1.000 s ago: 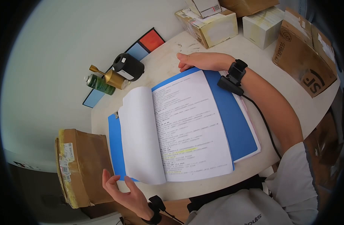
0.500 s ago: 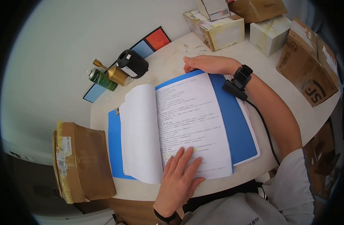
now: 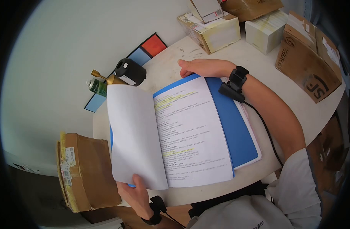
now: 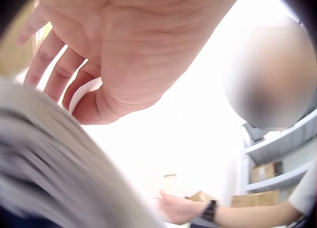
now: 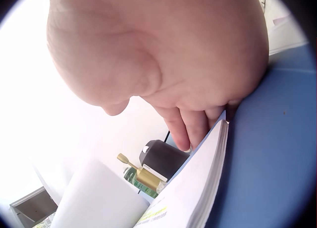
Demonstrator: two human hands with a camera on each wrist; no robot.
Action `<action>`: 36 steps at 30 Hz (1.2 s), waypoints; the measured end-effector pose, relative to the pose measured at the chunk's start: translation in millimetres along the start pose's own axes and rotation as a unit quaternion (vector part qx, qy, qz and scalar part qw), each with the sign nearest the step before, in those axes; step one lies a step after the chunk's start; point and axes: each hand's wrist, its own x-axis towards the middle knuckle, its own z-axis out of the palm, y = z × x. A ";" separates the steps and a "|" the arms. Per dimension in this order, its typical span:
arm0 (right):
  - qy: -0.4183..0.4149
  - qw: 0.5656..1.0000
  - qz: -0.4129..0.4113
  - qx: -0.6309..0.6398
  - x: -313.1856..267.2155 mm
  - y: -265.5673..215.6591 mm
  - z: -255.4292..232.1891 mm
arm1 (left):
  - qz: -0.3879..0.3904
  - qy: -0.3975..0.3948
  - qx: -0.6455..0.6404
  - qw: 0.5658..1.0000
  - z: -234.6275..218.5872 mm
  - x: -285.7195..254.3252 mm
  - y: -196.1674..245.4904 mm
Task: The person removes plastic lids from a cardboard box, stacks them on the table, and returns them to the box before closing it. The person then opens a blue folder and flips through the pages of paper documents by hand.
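A blue folder (image 3: 241,139) lies on the white table with a stack of printed sheets (image 3: 194,129) clipped in it. Yellow highlighter marks some lines of the right-hand page. At the lower left, my left hand (image 3: 136,196) pinches the lower edge of a turned-over sheet (image 3: 133,133), thumb on top and fingers underneath. That sheet bows up over the folder's left side and hides much of it. My right hand (image 3: 207,68) rests on its side along the folder's top edge, fingers loosely bent and holding nothing; the right wrist view shows the fingers (image 5: 194,129) over that edge.
Behind the folder stand a black cylinder (image 3: 131,71), a gold object (image 3: 114,79) and a green can (image 3: 96,87), partly covered by the sheet. Cartons (image 3: 220,32) are stacked at the back right, with a brown SF Express box (image 3: 308,57). Another brown carton (image 3: 91,168) stands left.
My left hand went from beside the folder onto the right-hand page, then back left with a sheet, exposing a different page with more highlighting. My right hand stayed at the top edge.
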 end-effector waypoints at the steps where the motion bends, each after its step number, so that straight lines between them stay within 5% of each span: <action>1: -0.006 1.000 -0.005 -0.008 -0.9 0.9 -1.0 | 0.022 0.008 0.001 1.000 -12.1 6.0 -17.0; 3: -0.002 1.000 0.002 -0.005 -1.5 1.6 -1.6 | 0.114 0.093 0.195 0.970 -28.3 14.6 -42.7; 6: -0.004 1.000 0.010 -0.015 1.6 -2.3 2.9 | 0.127 0.154 0.115 0.973 -26.4 7.5 -20.7; 8: -0.004 0.999 0.017 -0.029 0.1 -2.3 1.5 | 0.170 0.006 0.017 0.985 -14.6 -8.9 27.8; 9: 0.002 0.999 0.020 -0.027 0.2 -1.9 2.3 | 0.198 -0.140 -0.005 0.970 -10.5 -16.9 43.4; 11: 0.004 0.999 0.019 -0.032 4.4 0.5 4.1 | 0.350 -0.326 0.057 0.877 6.5 -27.3 70.2; 15: 0.001 1.000 0.006 -0.028 5.3 2.3 2.0 | 0.342 -0.409 0.063 0.844 22.9 -37.3 71.1; 29: -0.002 1.000 -0.007 -0.010 7.7 6.4 2.0 | 0.347 -0.378 0.029 0.858 24.2 -28.5 62.8; 32: -0.001 1.000 -0.005 -0.005 5.5 3.9 2.7 | 0.321 -0.339 0.009 0.884 27.0 -32.5 67.6; 36: 0.001 1.000 -0.011 -0.006 7.4 8.2 2.1 | 0.203 -0.145 0.005 0.968 18.8 -24.0 47.9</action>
